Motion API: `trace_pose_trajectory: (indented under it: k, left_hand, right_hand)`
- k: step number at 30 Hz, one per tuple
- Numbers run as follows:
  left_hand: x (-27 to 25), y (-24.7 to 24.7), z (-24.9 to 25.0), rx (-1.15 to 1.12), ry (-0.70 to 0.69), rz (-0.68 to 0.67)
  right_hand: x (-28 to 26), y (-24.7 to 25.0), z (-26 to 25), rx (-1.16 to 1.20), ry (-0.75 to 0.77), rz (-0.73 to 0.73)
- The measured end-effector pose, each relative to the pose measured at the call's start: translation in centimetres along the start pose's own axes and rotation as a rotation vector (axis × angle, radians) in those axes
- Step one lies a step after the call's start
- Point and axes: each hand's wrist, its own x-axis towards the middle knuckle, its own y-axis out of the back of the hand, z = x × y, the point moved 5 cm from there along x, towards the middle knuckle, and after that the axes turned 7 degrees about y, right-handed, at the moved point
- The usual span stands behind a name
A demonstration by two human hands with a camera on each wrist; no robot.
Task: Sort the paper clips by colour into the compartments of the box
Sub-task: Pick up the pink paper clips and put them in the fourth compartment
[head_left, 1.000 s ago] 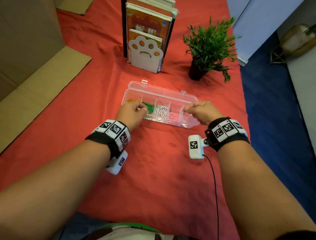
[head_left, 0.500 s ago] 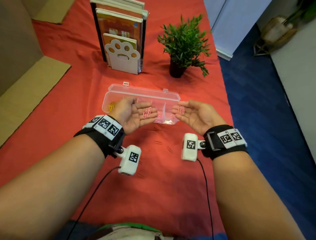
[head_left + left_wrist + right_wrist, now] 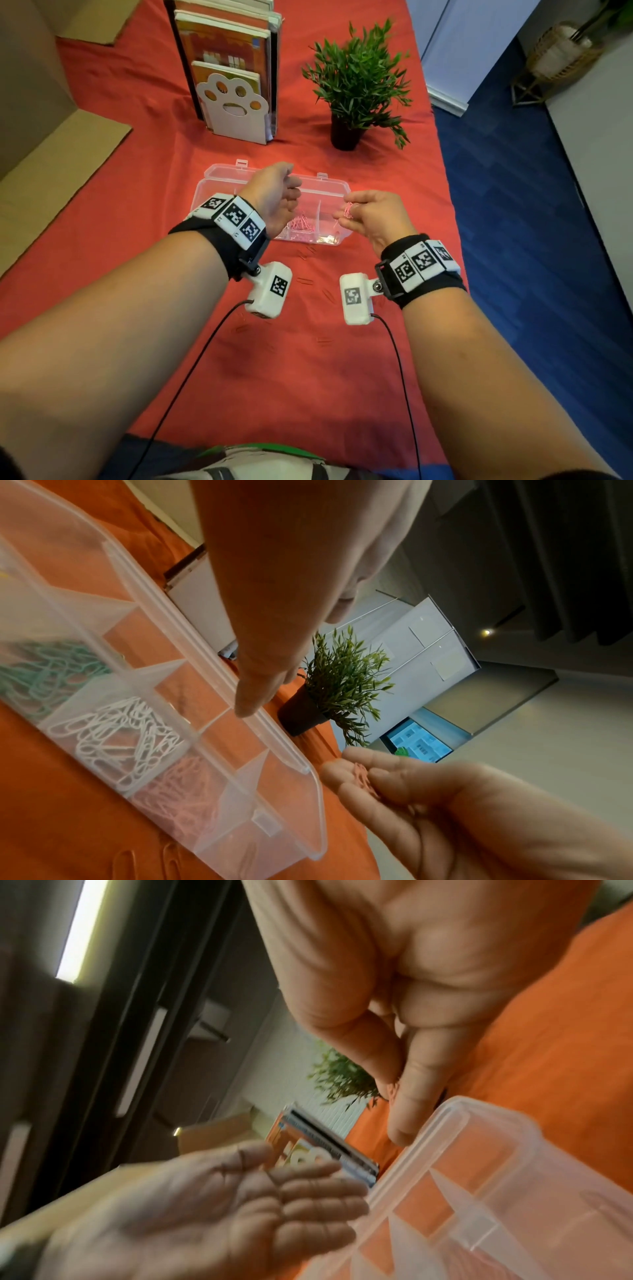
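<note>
The clear compartment box point(image 3: 329, 186) lies open on the red cloth. It holds green clips point(image 3: 51, 666), white clips point(image 3: 126, 737) and a pile of pink clips point(image 3: 301, 222) in separate compartments. My left hand point(image 3: 291, 192) hovers over the box's middle with relaxed fingers, and its palm point(image 3: 222, 1204) shows nothing in it. My right hand point(image 3: 363, 205) hangs over the box's right end, where thumb and fingers pinch a few pink clips point(image 3: 348, 211). Several red clips point(image 3: 305, 281) lie loose on the cloth in front of the box.
A potted plant point(image 3: 356, 82) stands behind the box at the right. A paw-shaped book stand point(image 3: 236, 102) with books is behind it at the left. Cardboard point(image 3: 51, 164) lies along the left. The table's right edge drops to blue floor point(image 3: 513, 240).
Half a second ago both palms faced up with pink clips on them. The left hand has turned over the box and is empty now; the right hand's fingers have closed on its clips.
</note>
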Motion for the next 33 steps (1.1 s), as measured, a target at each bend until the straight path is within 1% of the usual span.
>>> trace_pose_trajectory:
  k: [2, 5, 7, 9, 10, 11, 12, 14, 16, 17, 20, 24, 26, 28, 29, 30, 33]
  left_hand:
    - [0.1, 0.6, -0.1, -0.005, -0.050, 0.046]
    - [-0.2, 2.9, -0.4, 0.040, -0.157, 0.205]
    - [-0.7, 5.3, -0.6, 0.223, -0.283, 0.377]
    - [-1.7, 8.1, -0.9, 0.492, -0.376, 0.616]
    - [-2.4, 9.5, -1.2, 0.606, -0.374, 0.738]
    - [-2.8, 10.9, -1.6, 0.680, -0.356, 0.819]
    - [-2.9, 12.1, -1.9, 0.726, -0.349, 0.843]
    - [-2.3, 13.4, -2.3, 0.777, -0.386, 0.768]
    - [-1.9, 13.7, -2.5, 0.780, -0.403, 0.707]
    - [-2.0, 13.6, -2.4, 0.782, -0.406, 0.708]
    - [-1.8, 12.9, -1.8, 0.796, -0.394, 0.716]
    - [-1.3, 12.7, -1.1, 0.785, -0.375, 0.721]
    - [-1.4, 13.2, -1.5, 0.750, -0.438, 0.758]
    - [-1.9, 13.6, -2.6, 0.745, -0.500, 0.792]
    - [-1.9, 13.7, -3.5, 0.792, -0.527, 0.773]
    - [-1.8, 13.5, -4.5, 0.866, -0.539, 0.726]
    - [-1.6, 12.6, -7.5, 1.064, -0.548, 0.545]
  right_hand:
    - [0.6, -1.5, -0.4, -0.107, 0.033, -0.030]
    - [1.5, -3.8, -0.8, -0.336, 0.109, -0.123]
    - [1.8, -4.1, -1.1, -0.528, 0.153, -0.133]
    - [1.6, -3.3, -1.4, -0.672, 0.212, -0.080]
    - [1.1, -2.9, -1.5, -0.768, 0.250, -0.072]
    - [0.6, -2.5, -1.2, -0.884, 0.281, -0.087]
    - [0.1, -2.2, -0.6, -0.988, 0.292, -0.108]
    - [-0.6, -1.7, 0.8, -1.108, 0.288, -0.137]
    - [-0.7, -1.7, 1.6, -1.158, 0.321, -0.117]
    - [-0.4, -1.7, 1.7, -1.162, 0.343, -0.095]
    - [0.4, -1.7, 1.5, -1.145, 0.346, -0.046]
    - [1.0, -1.4, 1.3, -1.150, 0.333, -0.039]
    - [0.3, -1.3, 1.2, -1.150, 0.358, 0.012]
    - [-0.9, -1.4, 1.4, -1.088, 0.439, 0.090]
    - [-1.6, -1.6, 1.9, -1.071, 0.468, 0.099]
    - [-2.3, -2.0, 2.7, -1.078, 0.479, 0.083]
    - [-3.1, -3.7, 5.6, -1.150, 0.464, -0.006]
